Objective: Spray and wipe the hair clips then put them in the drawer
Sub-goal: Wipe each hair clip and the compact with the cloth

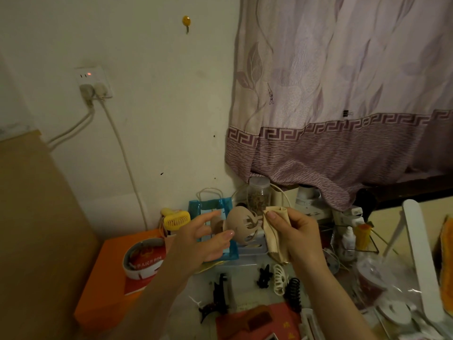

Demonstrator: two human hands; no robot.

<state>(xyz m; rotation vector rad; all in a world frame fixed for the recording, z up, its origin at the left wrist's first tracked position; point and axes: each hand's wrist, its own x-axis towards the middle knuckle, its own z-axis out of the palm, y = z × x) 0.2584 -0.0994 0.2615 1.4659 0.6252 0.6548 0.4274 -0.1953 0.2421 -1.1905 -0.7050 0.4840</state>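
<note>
Left hand holds a large beige plastic claw hair clip up above the back of the cluttered desk, thumb tip on the clip's lower left edge, the other fingers spread and reaching behind it. Clip's rounded shell faces the camera, teeth point right toward the other hand, long axis roughly upright, tilted slightly. Right hand pinches a folded beige cloth between thumb and curled fingers; cloth's top edge just beside the clip's teeth, contact unclear, its tail hangs down under the hand.

On the desk below, near the front edge: white oval claw clip, small black claw clip just left of it, black ribbed clip to its right with long axis running front to back, long black clip further left. Yellow handheld fan and blue gift bag at the back edge by the wall, orange box at the left. Purple patterned curtain hangs over the right back.
</note>
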